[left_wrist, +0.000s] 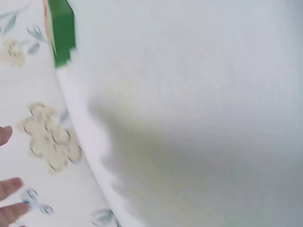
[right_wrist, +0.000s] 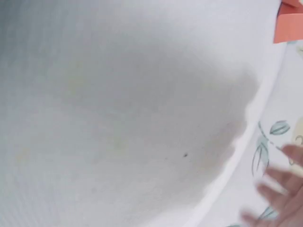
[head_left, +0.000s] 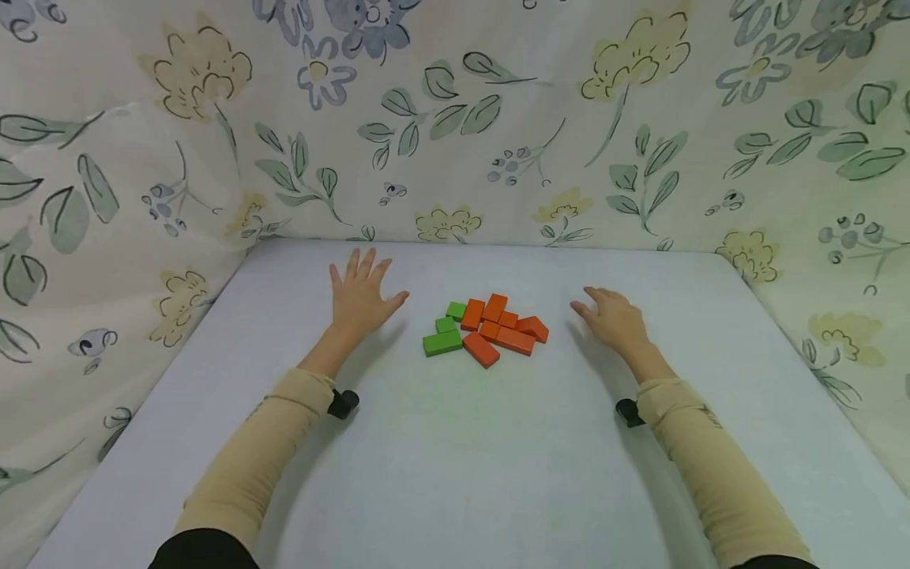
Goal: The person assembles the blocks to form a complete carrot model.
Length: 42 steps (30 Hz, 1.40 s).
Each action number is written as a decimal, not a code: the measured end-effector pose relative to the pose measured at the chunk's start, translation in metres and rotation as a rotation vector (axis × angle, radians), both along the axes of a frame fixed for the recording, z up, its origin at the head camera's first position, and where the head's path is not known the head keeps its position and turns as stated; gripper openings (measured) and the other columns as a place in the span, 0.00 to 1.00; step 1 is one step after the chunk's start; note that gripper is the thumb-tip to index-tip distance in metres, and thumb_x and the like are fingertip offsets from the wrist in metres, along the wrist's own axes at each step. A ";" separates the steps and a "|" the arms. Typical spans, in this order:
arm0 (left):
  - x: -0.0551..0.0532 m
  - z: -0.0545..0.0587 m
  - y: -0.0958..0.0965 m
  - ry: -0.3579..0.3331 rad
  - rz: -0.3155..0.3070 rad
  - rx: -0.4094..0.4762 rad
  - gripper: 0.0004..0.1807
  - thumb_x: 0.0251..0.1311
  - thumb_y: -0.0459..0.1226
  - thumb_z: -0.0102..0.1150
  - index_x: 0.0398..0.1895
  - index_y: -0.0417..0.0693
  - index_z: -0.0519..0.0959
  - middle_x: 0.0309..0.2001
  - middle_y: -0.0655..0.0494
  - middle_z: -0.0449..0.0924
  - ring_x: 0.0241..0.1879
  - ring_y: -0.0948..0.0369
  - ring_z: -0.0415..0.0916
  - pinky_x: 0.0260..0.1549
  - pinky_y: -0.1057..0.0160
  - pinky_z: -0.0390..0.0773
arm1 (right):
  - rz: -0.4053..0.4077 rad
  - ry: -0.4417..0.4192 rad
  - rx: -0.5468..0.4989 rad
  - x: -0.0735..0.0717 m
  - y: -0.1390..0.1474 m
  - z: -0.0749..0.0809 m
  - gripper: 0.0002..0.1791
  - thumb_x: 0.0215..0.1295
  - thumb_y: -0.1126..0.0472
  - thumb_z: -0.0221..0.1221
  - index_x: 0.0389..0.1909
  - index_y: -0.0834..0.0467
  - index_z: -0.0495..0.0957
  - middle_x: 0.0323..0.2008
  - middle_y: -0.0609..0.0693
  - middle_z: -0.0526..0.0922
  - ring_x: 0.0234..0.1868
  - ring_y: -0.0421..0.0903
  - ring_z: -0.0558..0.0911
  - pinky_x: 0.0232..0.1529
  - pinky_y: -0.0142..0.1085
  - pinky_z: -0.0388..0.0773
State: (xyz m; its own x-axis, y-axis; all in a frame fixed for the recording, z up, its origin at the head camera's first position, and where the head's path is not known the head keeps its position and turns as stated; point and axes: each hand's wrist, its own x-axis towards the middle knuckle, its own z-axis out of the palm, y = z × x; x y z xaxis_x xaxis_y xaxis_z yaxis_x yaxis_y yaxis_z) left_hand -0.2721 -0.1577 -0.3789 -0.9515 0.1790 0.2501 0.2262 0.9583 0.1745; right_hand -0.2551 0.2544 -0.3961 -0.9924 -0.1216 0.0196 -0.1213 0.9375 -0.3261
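Observation:
Between my two hands a cluster of orange blocks [head_left: 515, 340] and green blocks [head_left: 442, 342] lies flat and close together on the white table. My left hand [head_left: 358, 298] is spread to the left of the green ones, fingers apart and holding nothing. To the right of the cluster is my right hand [head_left: 613, 319], also apart from the blocks, its fingers loosely extended. In the left wrist view a green block [left_wrist: 62, 33] shows at the upper left. An orange block [right_wrist: 289, 27] appears at the upper right corner of the right wrist view, with blurred fingers [right_wrist: 279, 187] below it.
The white table [head_left: 455, 458] reaches back to a floral cloth [head_left: 455, 118] that hangs behind it and along both sides. Dark wrist cameras are strapped at both sleeves, the left camera [head_left: 344, 404] and the right camera [head_left: 629, 412].

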 end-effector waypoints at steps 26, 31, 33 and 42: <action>0.049 -0.014 0.125 -0.390 -0.144 0.418 0.23 0.42 0.44 0.77 0.22 0.41 0.71 0.24 0.56 0.64 0.23 0.62 0.61 0.19 0.69 0.60 | 0.346 0.002 -0.290 0.023 -0.046 -0.002 0.13 0.65 0.70 0.58 0.48 0.70 0.81 0.42 0.61 0.85 0.39 0.52 0.83 0.39 0.43 0.81; 0.052 -0.019 0.135 -0.387 -0.115 0.341 0.26 0.39 0.44 0.80 0.27 0.39 0.72 0.37 0.49 0.70 0.33 0.57 0.66 0.27 0.66 0.69 | 0.348 -0.001 -0.275 0.026 -0.049 -0.003 0.13 0.65 0.69 0.60 0.48 0.68 0.81 0.44 0.61 0.84 0.41 0.52 0.82 0.42 0.44 0.81; 0.052 -0.020 0.138 -0.390 -0.104 0.316 0.25 0.40 0.44 0.80 0.29 0.38 0.72 0.40 0.47 0.70 0.36 0.56 0.66 0.30 0.64 0.70 | 0.352 0.002 -0.271 0.027 -0.049 -0.002 0.13 0.65 0.69 0.60 0.48 0.68 0.81 0.45 0.61 0.84 0.40 0.52 0.81 0.42 0.45 0.80; 0.051 -0.017 0.139 -0.424 -0.152 0.293 0.20 0.41 0.38 0.78 0.24 0.39 0.73 0.34 0.49 0.70 0.33 0.56 0.66 0.26 0.66 0.67 | 0.375 -0.007 -0.246 0.028 -0.049 0.000 0.13 0.65 0.69 0.59 0.49 0.69 0.81 0.44 0.61 0.84 0.41 0.53 0.81 0.44 0.46 0.80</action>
